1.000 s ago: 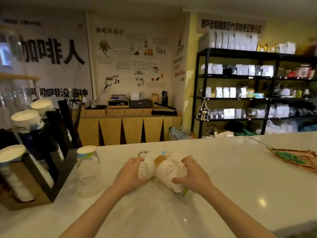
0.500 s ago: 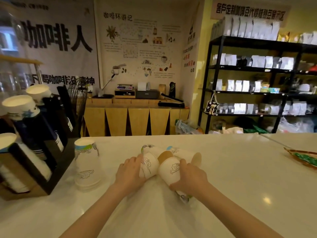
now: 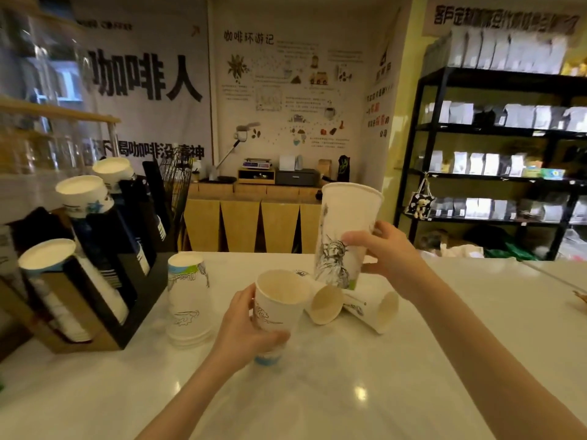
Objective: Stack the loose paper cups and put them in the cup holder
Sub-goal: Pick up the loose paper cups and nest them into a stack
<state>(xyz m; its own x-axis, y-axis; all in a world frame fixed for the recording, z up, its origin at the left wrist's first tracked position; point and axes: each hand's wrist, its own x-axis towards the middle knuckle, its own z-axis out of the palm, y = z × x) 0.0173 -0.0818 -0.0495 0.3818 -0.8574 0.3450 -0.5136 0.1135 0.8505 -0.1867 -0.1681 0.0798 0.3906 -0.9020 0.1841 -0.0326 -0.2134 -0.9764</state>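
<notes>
My left hand (image 3: pixel 243 331) grips a white paper cup (image 3: pixel 279 308), upright with its mouth up, just above the counter. My right hand (image 3: pixel 389 255) holds a taller white cup with a statue drawing (image 3: pixel 344 230) raised above the counter, mouth up. Two more cups lie on their sides between my hands, one (image 3: pixel 324 304) in the middle and one (image 3: pixel 376 309) to its right. An upside-down stack of cups (image 3: pixel 187 300) stands on the counter left of them. The black cup holder (image 3: pixel 133 300) at the left holds slanted stacks of cups.
The white counter (image 3: pixel 349 392) stretches to the right, where a brown tray's corner (image 3: pixel 581 295) shows at the edge. Behind are a wooden cabinet (image 3: pixel 254 223) with devices on it and black shelves (image 3: pixel 495 173) with bags.
Both hands lifted their cups off the counter and turned them upright. The right hand rose higher with the tall cup. Two cups stayed lying on the counter.
</notes>
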